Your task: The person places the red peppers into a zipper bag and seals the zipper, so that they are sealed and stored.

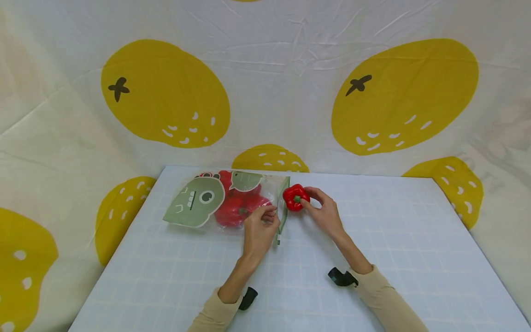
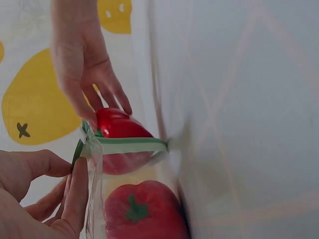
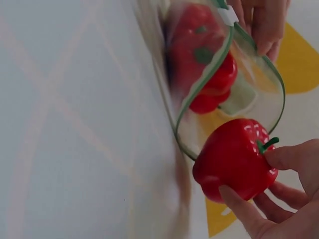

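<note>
A clear zip bag (image 1: 265,182) with a green dinosaur print lies on the table, several red bell peppers (image 1: 230,210) inside it. My left hand (image 1: 260,227) pinches the upper edge of the bag's mouth between thumb and fingers. The mouth gapes in the right wrist view, rimmed by a green zip strip (image 3: 205,74) with a white slider (image 3: 228,16). In my right hand (image 1: 325,212) is one red bell pepper (image 3: 234,162), gripped by thumb and fingertips, its green stem toward the hand. This pepper is right at the bag's mouth.
The table (image 1: 394,244) has a pale blue checked cover. A white cloth with yellow fruit prints (image 1: 166,92) hangs behind and at the sides. Black wrist cameras (image 1: 342,277) sit on both forearms.
</note>
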`<state>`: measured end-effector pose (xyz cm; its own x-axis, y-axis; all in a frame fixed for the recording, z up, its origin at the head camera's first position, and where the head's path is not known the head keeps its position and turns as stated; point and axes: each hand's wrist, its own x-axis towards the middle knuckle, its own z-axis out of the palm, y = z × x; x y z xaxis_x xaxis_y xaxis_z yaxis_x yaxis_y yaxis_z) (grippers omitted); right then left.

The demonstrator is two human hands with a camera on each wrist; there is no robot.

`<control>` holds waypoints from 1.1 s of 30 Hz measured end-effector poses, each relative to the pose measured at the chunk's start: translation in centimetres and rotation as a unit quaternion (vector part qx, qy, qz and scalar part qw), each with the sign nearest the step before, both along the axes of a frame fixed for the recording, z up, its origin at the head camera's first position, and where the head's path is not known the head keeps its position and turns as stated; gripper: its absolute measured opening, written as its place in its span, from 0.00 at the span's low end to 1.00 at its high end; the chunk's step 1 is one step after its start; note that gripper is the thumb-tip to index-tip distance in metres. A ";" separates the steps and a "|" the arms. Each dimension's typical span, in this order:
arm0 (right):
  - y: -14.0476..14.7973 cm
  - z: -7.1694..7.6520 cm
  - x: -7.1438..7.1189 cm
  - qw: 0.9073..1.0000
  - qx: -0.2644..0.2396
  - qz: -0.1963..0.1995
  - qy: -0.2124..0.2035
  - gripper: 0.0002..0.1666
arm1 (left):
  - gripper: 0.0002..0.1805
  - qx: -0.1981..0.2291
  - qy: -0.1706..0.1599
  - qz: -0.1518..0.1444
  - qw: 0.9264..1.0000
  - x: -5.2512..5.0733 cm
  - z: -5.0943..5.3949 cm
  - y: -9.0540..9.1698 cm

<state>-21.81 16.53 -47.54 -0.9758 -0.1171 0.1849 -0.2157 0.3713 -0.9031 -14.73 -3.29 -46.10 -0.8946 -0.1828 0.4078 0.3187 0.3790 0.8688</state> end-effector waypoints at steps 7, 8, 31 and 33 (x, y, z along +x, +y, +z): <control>-1.1 -0.6 -0.2 1.000 -0.024 0.011 0.014 0.24 | 0.10 -0.008 0.003 -0.007 1.000 0.1 0.0 0.0; -1.3 -0.6 -0.2 0.999 -0.027 0.014 0.015 0.24 | 0.10 -0.010 0.001 -0.009 1.000 0.1 0.0 0.0; -4.8 2.2 1.6 0.996 -0.054 0.061 0.020 0.25 | 0.10 -0.016 0.001 -0.014 1.000 0.1 0.0 0.2; -4.9 1.1 1.0 0.996 -0.060 0.063 0.021 0.25 | 0.10 -0.015 -0.001 -0.015 1.000 0.1 0.1 0.2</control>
